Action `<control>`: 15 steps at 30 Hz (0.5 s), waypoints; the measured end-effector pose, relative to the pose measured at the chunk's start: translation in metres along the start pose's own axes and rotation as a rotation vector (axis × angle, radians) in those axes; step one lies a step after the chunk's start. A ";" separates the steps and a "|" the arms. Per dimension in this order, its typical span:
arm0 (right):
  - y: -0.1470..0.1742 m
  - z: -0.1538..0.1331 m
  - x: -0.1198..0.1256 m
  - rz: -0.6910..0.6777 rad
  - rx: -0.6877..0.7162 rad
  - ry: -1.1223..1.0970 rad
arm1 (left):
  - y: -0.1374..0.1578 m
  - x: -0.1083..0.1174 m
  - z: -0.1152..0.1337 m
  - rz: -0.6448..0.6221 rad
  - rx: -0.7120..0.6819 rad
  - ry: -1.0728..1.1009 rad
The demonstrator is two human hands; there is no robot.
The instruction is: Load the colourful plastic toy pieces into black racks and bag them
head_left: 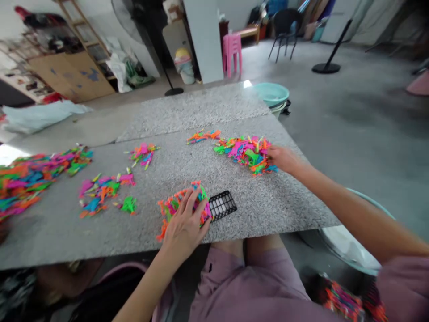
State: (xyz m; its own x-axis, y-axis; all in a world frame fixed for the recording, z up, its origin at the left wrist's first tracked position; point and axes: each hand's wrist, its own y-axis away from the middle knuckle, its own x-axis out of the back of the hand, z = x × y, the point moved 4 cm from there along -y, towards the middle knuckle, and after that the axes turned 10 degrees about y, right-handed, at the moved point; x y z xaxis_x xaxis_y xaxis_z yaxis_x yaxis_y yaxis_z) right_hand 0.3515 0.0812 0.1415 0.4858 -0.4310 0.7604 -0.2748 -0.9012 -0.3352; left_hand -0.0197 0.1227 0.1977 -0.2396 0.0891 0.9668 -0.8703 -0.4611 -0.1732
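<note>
My left hand point(185, 223) lies over rows of small bright plastic figures point(174, 203) set in a black rack, its fingers spread across them. The rack's bare right part point(223, 205) shows a black grid beyond the fingertips. At the right, my right hand point(280, 157) touches the edge of a loose heap of similar figures point(246, 152) in pink, green, orange and blue. Its fingertips are partly hidden there and blurred, so any figure between them cannot be made out. What exactly the figures are is too small to tell.
A large heap of figures point(30, 179) covers the grey speckled table's point(187, 161) left side. Smaller clusters point(103, 190) lie between it and the rack. A turquoise basin point(273, 93) stands past the far right corner. The table's front edge is close to my lap.
</note>
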 end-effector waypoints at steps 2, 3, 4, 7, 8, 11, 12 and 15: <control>0.025 -0.014 -0.010 -0.009 -0.175 0.101 | -0.001 0.000 0.001 -0.032 -0.015 0.011; 0.038 -0.025 -0.019 -0.049 -0.276 0.084 | -0.002 -0.001 0.000 -0.052 -0.023 0.016; 0.052 -0.038 -0.033 -0.117 -0.365 0.000 | -0.003 -0.003 0.000 -0.070 -0.027 0.019; 0.085 -0.095 -0.088 -0.380 -0.402 -0.511 | -0.003 -0.006 -0.002 -0.101 -0.012 0.020; 0.091 -0.112 -0.104 -0.406 -0.387 -0.609 | -0.002 -0.007 -0.002 -0.102 -0.005 0.018; 0.099 -0.140 -0.139 -0.416 -0.372 -0.582 | 0.000 -0.009 -0.003 -0.102 0.004 0.023; 0.099 -0.144 -0.146 -0.424 -0.366 -0.517 | 0.000 -0.009 -0.003 -0.103 0.006 0.031; 0.096 -0.149 -0.154 -0.451 -0.295 -0.301 | 0.000 -0.011 -0.004 -0.115 0.023 0.059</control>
State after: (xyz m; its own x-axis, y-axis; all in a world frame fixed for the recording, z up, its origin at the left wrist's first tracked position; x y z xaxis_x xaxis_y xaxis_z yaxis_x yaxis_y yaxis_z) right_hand 0.1268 0.0680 0.0752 0.8087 -0.0432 0.5866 -0.1848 -0.9655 0.1837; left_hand -0.0192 0.1253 0.1860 -0.1645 0.1936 0.9672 -0.8833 -0.4653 -0.0571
